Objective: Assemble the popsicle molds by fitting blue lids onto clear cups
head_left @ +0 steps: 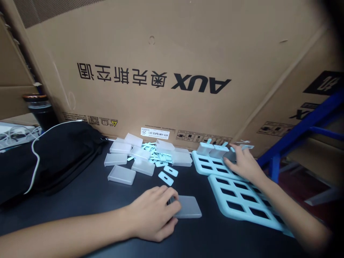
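My left hand (158, 213) is closed around the open end of a translucent ice pop mould (190, 207) lying flat on the dark table. At the right, my right hand (246, 163) has its thumb and fingers around another ice pop mould (230, 154), mostly hidden by the hand, at the far light blue rack (200, 166). Beside it, two moulds with blue stick lids, one (205, 147) and its neighbour (219, 150), stand upright in that rack. A second blue rack (221, 204) with rectangular holes lies nearer to me.
Several loose translucent moulds (122, 175) surround a pile of blue sticks (161, 157). Two slotted blue lids (166, 178) lie in front. A large cardboard box (150, 107) stands behind the table. Black cloth (67, 154) and a dark bottle (41, 113) are left, a blue metal frame (303, 130) right.
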`<action>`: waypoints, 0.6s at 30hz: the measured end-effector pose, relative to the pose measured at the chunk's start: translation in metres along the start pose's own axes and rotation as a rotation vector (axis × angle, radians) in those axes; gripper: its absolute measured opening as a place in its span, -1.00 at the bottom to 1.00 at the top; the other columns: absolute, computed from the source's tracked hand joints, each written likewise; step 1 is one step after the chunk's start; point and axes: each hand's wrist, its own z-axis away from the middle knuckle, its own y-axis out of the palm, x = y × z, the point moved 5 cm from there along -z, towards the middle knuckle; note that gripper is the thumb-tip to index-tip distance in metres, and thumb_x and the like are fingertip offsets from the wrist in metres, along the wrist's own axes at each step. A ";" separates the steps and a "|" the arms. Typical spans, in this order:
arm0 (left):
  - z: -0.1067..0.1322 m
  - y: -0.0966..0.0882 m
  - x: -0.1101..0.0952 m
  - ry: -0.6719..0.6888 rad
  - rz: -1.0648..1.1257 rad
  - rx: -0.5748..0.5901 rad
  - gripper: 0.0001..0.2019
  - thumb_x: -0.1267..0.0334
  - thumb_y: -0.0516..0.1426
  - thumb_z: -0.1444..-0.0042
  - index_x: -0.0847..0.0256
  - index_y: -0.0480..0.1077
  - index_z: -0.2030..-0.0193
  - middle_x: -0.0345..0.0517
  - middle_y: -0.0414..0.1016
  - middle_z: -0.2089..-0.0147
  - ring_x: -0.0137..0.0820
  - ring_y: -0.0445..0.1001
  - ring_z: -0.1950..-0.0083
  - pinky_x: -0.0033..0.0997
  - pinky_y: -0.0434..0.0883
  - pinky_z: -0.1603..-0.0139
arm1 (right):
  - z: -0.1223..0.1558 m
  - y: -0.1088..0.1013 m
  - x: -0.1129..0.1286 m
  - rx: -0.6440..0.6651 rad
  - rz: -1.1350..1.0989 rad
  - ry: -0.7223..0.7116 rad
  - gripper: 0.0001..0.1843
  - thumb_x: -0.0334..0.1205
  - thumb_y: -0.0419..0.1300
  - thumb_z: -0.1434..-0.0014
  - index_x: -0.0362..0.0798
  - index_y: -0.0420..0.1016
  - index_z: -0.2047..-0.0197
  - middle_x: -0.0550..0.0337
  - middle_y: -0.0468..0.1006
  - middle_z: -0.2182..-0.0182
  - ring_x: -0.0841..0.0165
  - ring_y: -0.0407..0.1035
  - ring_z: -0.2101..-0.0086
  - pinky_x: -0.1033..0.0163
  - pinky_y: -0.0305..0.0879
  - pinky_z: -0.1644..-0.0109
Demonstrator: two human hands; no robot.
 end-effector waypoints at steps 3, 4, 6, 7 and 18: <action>-0.006 0.002 0.000 0.014 0.009 0.011 -0.77 0.15 0.01 -0.21 0.19 0.24 0.04 -0.03 0.30 -0.09 -0.26 0.40 0.05 -0.25 0.46 0.08 | 0.002 0.004 0.006 0.032 -0.017 0.009 -0.30 0.06 -0.13 -0.30 -0.27 0.02 -0.32 -0.33 0.23 0.02 -0.04 0.35 0.05 0.06 0.23 0.02; -0.007 0.002 0.000 0.014 0.013 0.010 -0.76 0.14 0.01 -0.21 0.18 0.23 0.04 -0.03 0.30 -0.09 -0.26 0.40 0.04 -0.25 0.46 0.07 | 0.001 0.006 0.006 0.025 -0.016 0.023 -0.30 0.06 -0.12 -0.30 -0.27 0.02 -0.32 -0.33 0.23 0.01 -0.03 0.37 0.07 0.06 0.24 0.04; -0.008 0.002 0.001 0.010 0.023 0.005 -0.77 0.14 0.02 -0.21 0.17 0.23 0.05 -0.04 0.30 -0.09 -0.26 0.41 0.03 -0.25 0.46 0.05 | 0.000 0.012 0.005 0.000 -0.007 0.072 -0.29 0.05 -0.06 -0.27 -0.27 0.02 -0.32 -0.32 0.23 0.01 -0.02 0.40 0.10 0.04 0.26 0.04; -0.008 0.001 0.002 0.007 0.028 0.002 -0.77 0.14 0.02 -0.20 0.17 0.22 0.05 -0.04 0.30 -0.10 -0.26 0.41 0.02 -0.26 0.46 0.05 | -0.001 0.015 0.004 -0.010 -0.003 0.105 -0.27 0.04 -0.02 -0.25 -0.27 0.02 -0.33 -0.31 0.22 -0.01 -0.02 0.40 0.11 0.03 0.26 0.02; -0.006 -0.001 0.006 -0.046 0.043 -0.045 -0.74 0.15 0.04 -0.19 0.15 0.22 0.01 -0.06 0.30 -0.08 -0.28 0.42 0.04 -0.25 0.46 0.02 | -0.008 0.025 -0.007 0.116 0.054 0.190 -0.17 0.13 -0.08 -0.23 -0.19 -0.12 -0.40 -0.37 0.09 -0.21 -0.16 0.27 -0.10 -0.06 0.16 -0.16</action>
